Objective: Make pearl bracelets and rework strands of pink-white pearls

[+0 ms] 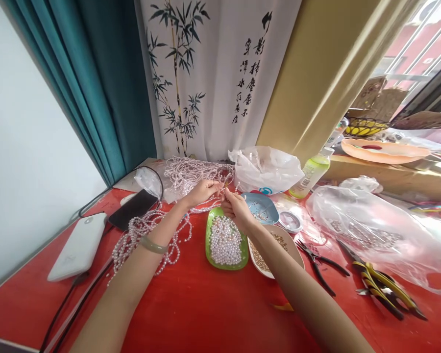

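Note:
My left hand (205, 192) is closed in a pinch above the back of the red table, with a bangle on that wrist. Close beside it, my right hand (235, 205) is pinched too, over the far end of a green tray of pearly beads (226, 240). A small golden item and a few beads show between the fingertips, too small to make out. Strands of pearly beads (194, 174) lie behind and left of the hands. A blue dish (274, 212) and a plate of gold beads (297, 255) stand right of the green tray, partly under my right forearm.
A white power bank (79, 247), a black phone (134, 210) and cables lie at the left. On the right are black pliers (318, 264), yellow-black pliers (384, 287) and a plastic bag (367, 228). A white bag (266, 169) and a bottle (310, 174) stand behind.

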A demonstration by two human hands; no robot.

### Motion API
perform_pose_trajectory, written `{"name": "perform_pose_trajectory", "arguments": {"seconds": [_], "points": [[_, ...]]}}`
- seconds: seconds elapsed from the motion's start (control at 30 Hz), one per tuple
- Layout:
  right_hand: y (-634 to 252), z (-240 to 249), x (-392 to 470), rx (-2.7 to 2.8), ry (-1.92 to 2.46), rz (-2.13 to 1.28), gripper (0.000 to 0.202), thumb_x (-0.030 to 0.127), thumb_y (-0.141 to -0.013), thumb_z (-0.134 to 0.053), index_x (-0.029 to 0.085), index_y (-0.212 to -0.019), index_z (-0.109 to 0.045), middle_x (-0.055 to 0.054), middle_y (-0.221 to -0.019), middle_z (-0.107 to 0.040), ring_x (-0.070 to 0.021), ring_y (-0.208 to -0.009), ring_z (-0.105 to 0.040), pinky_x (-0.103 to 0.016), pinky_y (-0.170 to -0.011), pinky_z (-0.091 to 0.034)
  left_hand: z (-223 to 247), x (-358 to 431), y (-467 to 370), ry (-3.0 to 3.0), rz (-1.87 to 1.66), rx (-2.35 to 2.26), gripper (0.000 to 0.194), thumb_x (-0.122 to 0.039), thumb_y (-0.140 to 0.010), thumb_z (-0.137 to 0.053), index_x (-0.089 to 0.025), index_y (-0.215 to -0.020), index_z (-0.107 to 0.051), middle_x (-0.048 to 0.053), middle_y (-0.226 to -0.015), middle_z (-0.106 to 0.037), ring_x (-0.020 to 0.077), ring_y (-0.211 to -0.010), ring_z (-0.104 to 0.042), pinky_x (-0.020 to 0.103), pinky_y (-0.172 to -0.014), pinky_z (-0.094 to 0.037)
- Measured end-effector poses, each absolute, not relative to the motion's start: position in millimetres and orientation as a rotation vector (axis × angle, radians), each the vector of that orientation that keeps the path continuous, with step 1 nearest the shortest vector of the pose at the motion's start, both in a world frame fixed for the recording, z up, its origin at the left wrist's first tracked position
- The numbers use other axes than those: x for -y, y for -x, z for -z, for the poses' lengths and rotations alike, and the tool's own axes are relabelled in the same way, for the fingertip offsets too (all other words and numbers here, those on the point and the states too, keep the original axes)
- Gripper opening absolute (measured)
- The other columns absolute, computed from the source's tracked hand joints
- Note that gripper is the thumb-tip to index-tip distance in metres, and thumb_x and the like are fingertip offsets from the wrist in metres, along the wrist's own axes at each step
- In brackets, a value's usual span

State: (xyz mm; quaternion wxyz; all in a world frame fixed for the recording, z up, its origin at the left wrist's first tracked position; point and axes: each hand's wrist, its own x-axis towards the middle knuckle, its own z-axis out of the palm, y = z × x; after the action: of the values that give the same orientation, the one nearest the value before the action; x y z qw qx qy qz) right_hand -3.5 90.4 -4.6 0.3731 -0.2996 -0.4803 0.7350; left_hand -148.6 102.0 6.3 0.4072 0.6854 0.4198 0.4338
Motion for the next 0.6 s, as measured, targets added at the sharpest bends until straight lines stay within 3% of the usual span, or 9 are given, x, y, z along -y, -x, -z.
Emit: {"name": "perform_pose_trajectory", "arguments": {"seconds": [0.23,0.43,0.6], "points": [[2,10,-87,1.216,0.783,-1.879,0.043,0.055,-0.069,-0.056,0.017,-0.061,-0.038,0.01,-0.047,-0.016,-0.0022,-0.039,-0.011,-0.019,-0.038,-0.006,10,-104,137,-1.23,-1.213,-1.017,0.046,-0.052,-0.073,-0.054,-0.016,-0.05,-0.039,-0.007,-0.042,-0.026,0.0031,-0.035,-0.02,0.02,-0.037,-0.012],[-2,16,-81,1.197,0.844,-1.87,0.045,0.056,-0.071,-0.055,0.018,-0.059,-0.034,0.01,-0.046,-0.016,-0.0024,-0.039,-0.011,-0.019,-0.038,-0.005,11,-103,136,-1.062,-1.233,-0.926,0.048,-0.051,-0.071,-0.058,-0.016,-0.047,-0.035,-0.008,-0.04,-0.022,0.0015,-0.032,-0.017,0.018,-0.034,-0.009],[-1,19,-77,1.203,0.856,-1.89,0.047,0.057,-0.072,-0.052,0.018,-0.057,-0.032,0.01,-0.046,-0.016,-0.0025,-0.039,-0.011,-0.019,-0.038,-0.005,8,-102,139,-1.042,-1.247,-0.927,0.043,-0.045,-0.074,-0.058,-0.014,-0.051,-0.039,-0.005,-0.046,-0.04,0.0022,-0.037,-0.034,0.015,-0.036,-0.025]]}}
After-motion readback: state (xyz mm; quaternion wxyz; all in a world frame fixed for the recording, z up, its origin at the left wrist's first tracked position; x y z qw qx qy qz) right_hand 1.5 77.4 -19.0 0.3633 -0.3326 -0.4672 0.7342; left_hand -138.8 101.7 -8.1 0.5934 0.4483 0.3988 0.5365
